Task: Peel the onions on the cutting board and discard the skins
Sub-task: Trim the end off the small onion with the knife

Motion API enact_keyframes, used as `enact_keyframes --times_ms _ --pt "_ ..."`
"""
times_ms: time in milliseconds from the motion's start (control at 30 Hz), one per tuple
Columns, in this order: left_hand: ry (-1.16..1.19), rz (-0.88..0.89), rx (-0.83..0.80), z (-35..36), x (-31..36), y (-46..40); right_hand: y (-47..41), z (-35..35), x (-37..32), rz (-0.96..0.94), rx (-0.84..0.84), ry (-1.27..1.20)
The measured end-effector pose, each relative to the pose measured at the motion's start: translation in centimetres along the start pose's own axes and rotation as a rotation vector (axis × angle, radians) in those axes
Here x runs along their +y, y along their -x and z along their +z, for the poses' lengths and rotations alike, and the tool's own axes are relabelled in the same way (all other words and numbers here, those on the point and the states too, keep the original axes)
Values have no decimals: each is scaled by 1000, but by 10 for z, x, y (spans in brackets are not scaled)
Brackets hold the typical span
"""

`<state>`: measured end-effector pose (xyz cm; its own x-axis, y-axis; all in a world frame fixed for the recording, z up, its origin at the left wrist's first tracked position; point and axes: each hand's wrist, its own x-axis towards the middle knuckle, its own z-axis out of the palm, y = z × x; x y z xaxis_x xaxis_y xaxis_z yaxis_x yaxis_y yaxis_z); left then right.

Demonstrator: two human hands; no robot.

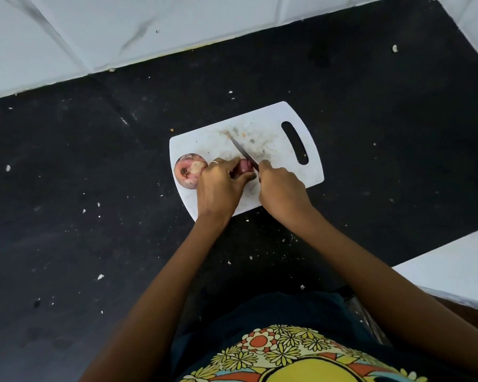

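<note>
A white cutting board (276, 128) with a handle slot lies on the black counter. My left hand (218, 186) holds down a small purple onion (244, 166) near the board's middle; most of that onion is hidden by my fingers. My right hand (280, 191) grips a knife (242, 151) whose blade lies across the onion's right end, tip pointing away from me. A larger onion (188, 170), pinkish with its root end up, sits at the board's left edge, just left of my left hand.
The black counter (94, 188) is strewn with small white scraps. White tiled wall (122, 28) runs along the far side and the right corner. A white ledge (458, 274) sits at the lower right. Dirt smears mark the board near its handle slot (294, 142).
</note>
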<state>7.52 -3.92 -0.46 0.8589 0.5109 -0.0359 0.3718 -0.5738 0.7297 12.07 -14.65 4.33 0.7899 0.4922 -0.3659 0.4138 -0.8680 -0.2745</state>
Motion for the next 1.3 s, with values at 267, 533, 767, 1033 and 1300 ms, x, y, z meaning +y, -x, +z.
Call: enact_keyframes --times_ms 267,533,767,1033,1300 --pt "-23 -9 -14 1 1 -2 2 4 -1 8 21 2" --pt "-28 -18 -15 1 1 -3 10 7 5 -1 48 -6" --pt "-78 -6 -29 1 2 -4 -7 7 -2 11 25 -33" --pt "-34 -18 -14 3 1 -4 7 22 11 18 33 -50" --pt "-31 45 37 0 -5 2 3 40 15 7 88 -21"
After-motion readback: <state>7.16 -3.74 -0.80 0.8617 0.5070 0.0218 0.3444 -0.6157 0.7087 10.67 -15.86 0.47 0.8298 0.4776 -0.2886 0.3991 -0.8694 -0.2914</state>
